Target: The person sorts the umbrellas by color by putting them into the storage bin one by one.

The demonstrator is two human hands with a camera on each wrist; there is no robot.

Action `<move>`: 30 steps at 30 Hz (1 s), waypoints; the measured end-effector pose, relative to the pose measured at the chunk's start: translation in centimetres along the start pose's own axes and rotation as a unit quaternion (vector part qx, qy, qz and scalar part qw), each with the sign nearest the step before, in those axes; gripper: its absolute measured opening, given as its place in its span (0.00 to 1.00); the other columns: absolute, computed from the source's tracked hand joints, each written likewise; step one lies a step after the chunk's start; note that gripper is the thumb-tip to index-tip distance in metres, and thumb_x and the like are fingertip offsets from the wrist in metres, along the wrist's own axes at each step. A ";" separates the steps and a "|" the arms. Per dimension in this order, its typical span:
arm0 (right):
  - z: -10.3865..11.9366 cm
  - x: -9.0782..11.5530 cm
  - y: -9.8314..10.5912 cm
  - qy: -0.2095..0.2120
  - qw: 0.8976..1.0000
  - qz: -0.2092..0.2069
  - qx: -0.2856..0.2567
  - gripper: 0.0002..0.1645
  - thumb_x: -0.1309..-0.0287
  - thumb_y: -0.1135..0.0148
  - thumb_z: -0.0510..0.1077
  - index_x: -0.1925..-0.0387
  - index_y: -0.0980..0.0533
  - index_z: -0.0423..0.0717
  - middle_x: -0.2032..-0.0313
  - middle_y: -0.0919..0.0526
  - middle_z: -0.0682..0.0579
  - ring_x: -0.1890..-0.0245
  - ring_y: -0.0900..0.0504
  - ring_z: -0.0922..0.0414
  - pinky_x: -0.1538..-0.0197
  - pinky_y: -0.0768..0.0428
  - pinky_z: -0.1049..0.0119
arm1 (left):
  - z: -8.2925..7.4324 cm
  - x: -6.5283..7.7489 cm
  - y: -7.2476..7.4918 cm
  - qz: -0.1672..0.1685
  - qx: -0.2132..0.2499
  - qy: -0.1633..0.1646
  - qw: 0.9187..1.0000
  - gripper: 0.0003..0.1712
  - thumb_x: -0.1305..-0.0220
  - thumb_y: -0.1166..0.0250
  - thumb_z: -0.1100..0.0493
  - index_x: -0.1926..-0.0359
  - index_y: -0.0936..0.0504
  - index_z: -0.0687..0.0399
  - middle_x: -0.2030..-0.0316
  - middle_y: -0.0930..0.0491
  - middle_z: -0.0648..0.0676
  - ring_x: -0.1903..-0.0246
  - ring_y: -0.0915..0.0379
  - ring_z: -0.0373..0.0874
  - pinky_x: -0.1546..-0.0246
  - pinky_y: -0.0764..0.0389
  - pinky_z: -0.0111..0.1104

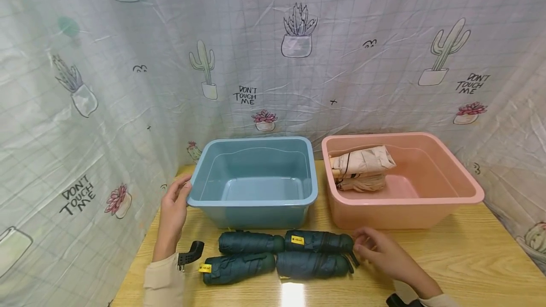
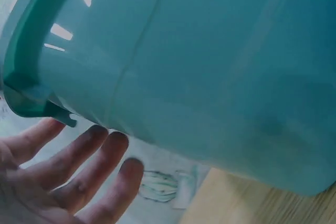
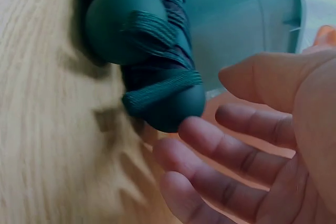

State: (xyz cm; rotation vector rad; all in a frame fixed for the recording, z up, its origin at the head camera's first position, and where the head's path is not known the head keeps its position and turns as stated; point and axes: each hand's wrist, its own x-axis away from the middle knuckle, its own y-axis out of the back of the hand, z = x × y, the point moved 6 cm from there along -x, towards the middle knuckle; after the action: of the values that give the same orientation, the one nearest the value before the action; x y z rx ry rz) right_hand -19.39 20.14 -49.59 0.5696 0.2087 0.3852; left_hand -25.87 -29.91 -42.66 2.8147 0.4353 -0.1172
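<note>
Several dark green folded umbrellas (image 1: 313, 265) lie in two rows on the table, with wrist straps at their handles. At the right end of the back row, my right hand (image 1: 377, 252) is beside the handle of one umbrella (image 1: 315, 240), its fingers loosely bent around no object. The right wrist view shows the fingertips (image 3: 197, 132) close to that rounded handle (image 3: 176, 109); contact is unclear. My left hand (image 1: 174, 205) touches the left rim of the blue tub (image 1: 251, 203). In the left wrist view its relaxed fingers (image 2: 113, 150) lie along the tub's outer side.
Right of the blue tub stands a pink tub (image 1: 405, 201) with beige wrapped bundles (image 1: 362, 162) at its left end. A patterned curtain (image 1: 239, 27) hangs behind and on both sides of the wooden table (image 1: 482, 259).
</note>
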 end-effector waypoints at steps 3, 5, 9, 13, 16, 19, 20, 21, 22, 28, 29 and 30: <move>-0.5 -0.2 -0.3 -0.024 1.000 -0.006 0.017 0.18 0.29 0.38 0.46 0.46 0.23 0.38 0.61 0.17 0.52 0.65 0.20 0.68 0.63 0.20 0.68 | 0.8 -0.5 -0.4 0.044 0.044 0.023 0.998 0.34 0.21 0.52 0.40 0.23 0.36 0.50 0.31 0.33 0.53 0.47 0.27 0.32 0.52 0.22 0.21; -0.9 -0.3 -0.5 -0.038 0.999 -0.008 0.029 0.20 0.30 0.37 0.48 0.45 0.23 0.39 0.62 0.17 0.54 0.65 0.21 0.69 0.62 0.20 0.68 | 1.2 -0.8 -0.7 0.063 0.062 0.035 0.995 0.36 0.21 0.53 0.39 0.22 0.39 0.51 0.29 0.36 0.54 0.45 0.27 0.32 0.53 0.21 0.21; -1.5 -0.5 -0.9 -0.059 0.998 0.001 0.035 0.23 0.31 0.36 0.51 0.43 0.23 0.39 0.62 0.17 0.54 0.64 0.21 0.69 0.61 0.21 0.69 | 1.7 -1.1 -1.0 0.089 0.085 0.051 0.991 0.37 0.20 0.54 0.39 0.21 0.41 0.52 0.27 0.39 0.56 0.43 0.28 0.33 0.52 0.20 0.24; -1.8 -0.7 -1.3 -0.066 0.997 0.022 0.031 0.27 0.31 0.35 0.52 0.40 0.25 0.38 0.62 0.17 0.54 0.64 0.22 0.69 0.63 0.22 0.69 | 2.0 -1.1 -1.1 0.097 0.097 0.061 0.989 0.36 0.20 0.54 0.39 0.21 0.40 0.52 0.26 0.39 0.54 0.41 0.31 0.36 0.52 0.20 0.27; -1.8 -0.9 -1.5 -0.059 0.997 0.025 0.037 0.25 0.33 0.34 0.51 0.42 0.24 0.40 0.65 0.19 0.56 0.68 0.25 0.69 0.65 0.25 0.70 | 2.3 -1.1 -1.0 0.098 0.097 0.066 0.988 0.36 0.20 0.55 0.39 0.21 0.40 0.51 0.26 0.39 0.53 0.40 0.32 0.38 0.51 0.21 0.29; -1.6 -1.2 -1.6 -0.038 0.998 0.023 0.045 0.22 0.36 0.31 0.48 0.45 0.23 0.44 0.68 0.22 0.58 0.70 0.27 0.69 0.67 0.28 0.70 | 2.6 -1.1 -0.9 0.102 0.098 0.069 0.988 0.36 0.20 0.55 0.39 0.21 0.41 0.50 0.25 0.40 0.54 0.39 0.33 0.38 0.50 0.21 0.30; -1.5 -1.3 -1.7 -0.030 0.998 0.023 0.049 0.21 0.37 0.31 0.47 0.45 0.22 0.44 0.69 0.23 0.58 0.70 0.28 0.69 0.67 0.28 0.70 | 2.7 -1.1 -0.9 0.103 0.098 0.067 0.988 0.36 0.20 0.55 0.39 0.20 0.42 0.50 0.25 0.41 0.54 0.38 0.33 0.38 0.50 0.22 0.31; -1.5 -1.3 -1.7 -0.022 0.998 0.022 0.053 0.21 0.37 0.30 0.46 0.45 0.22 0.44 0.69 0.23 0.58 0.70 0.28 0.70 0.67 0.29 0.70 | 2.7 -1.1 -0.9 0.105 0.098 0.063 0.988 0.36 0.19 0.56 0.39 0.20 0.42 0.49 0.24 0.41 0.55 0.38 0.34 0.39 0.49 0.22 0.33; -1.4 -1.4 -1.7 -0.016 0.998 0.023 0.054 0.22 0.38 0.30 0.46 0.45 0.22 0.44 0.69 0.23 0.59 0.69 0.28 0.70 0.66 0.29 0.70 | 2.8 -1.1 -0.9 0.108 0.099 0.060 0.987 0.35 0.19 0.56 0.39 0.20 0.43 0.48 0.24 0.41 0.55 0.38 0.34 0.40 0.48 0.23 0.34; -1.8 -1.3 -1.6 0.015 0.998 0.014 0.066 0.22 0.38 0.28 0.48 0.45 0.21 0.46 0.68 0.24 0.61 0.68 0.28 0.70 0.66 0.29 0.71 | 2.7 -1.1 -1.0 0.120 0.106 0.037 0.986 0.33 0.19 0.56 0.39 0.19 0.46 0.37 0.22 0.44 0.53 0.36 0.34 0.44 0.44 0.27 0.45; -1.9 -1.2 -1.6 0.019 0.997 0.012 0.070 0.22 0.38 0.28 0.49 0.45 0.21 0.48 0.68 0.24 0.61 0.68 0.29 0.69 0.66 0.30 0.71 | 2.6 -1.1 -1.1 0.121 0.107 0.035 0.986 0.33 0.19 0.55 0.40 0.19 0.46 0.35 0.22 0.45 0.53 0.36 0.34 0.45 0.44 0.27 0.45; -1.9 -1.1 -1.5 0.022 0.997 0.011 0.070 0.22 0.38 0.28 0.49 0.45 0.21 0.48 0.68 0.24 0.60 0.68 0.29 0.69 0.65 0.30 0.71 | 2.6 -1.1 -1.1 0.122 0.108 0.032 0.986 0.33 0.19 0.56 0.40 0.19 0.46 0.35 0.22 0.45 0.53 0.36 0.34 0.47 0.45 0.27 0.45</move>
State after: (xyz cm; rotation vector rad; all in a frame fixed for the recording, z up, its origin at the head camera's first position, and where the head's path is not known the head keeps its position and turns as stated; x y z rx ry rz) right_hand -20.55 19.43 -51.95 0.7026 0.2736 0.4065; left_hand -27.33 -29.99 -45.26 3.0654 0.0908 -0.0232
